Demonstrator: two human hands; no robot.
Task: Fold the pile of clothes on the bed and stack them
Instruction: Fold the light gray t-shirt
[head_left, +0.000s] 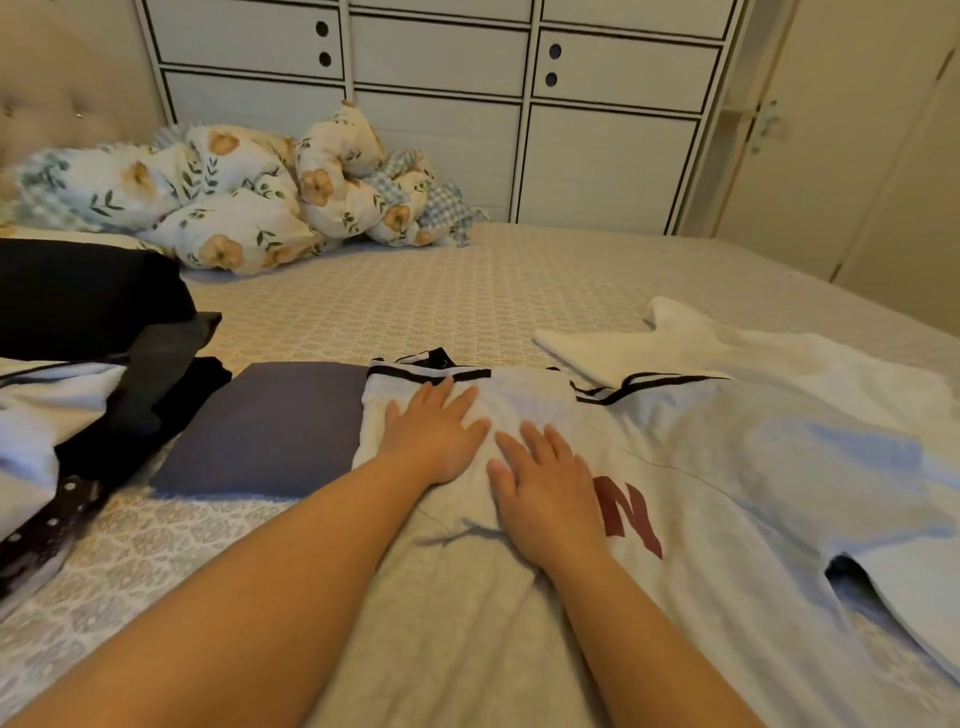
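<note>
On bed (467, 291), both hands (434, 434) press jersey (727, 467).

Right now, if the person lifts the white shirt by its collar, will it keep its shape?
Probably not. The white shirt already lies wrinkled under both flat hands, so it looks floppy and light. The folded-over part would likely fall open.

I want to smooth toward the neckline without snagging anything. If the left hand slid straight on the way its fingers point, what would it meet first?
The left hand lies flat on the white shirt, fingers pointing up the bed. It would probably meet the dark striped collar trim first; beyond that only bare bedsheet shows.
</note>
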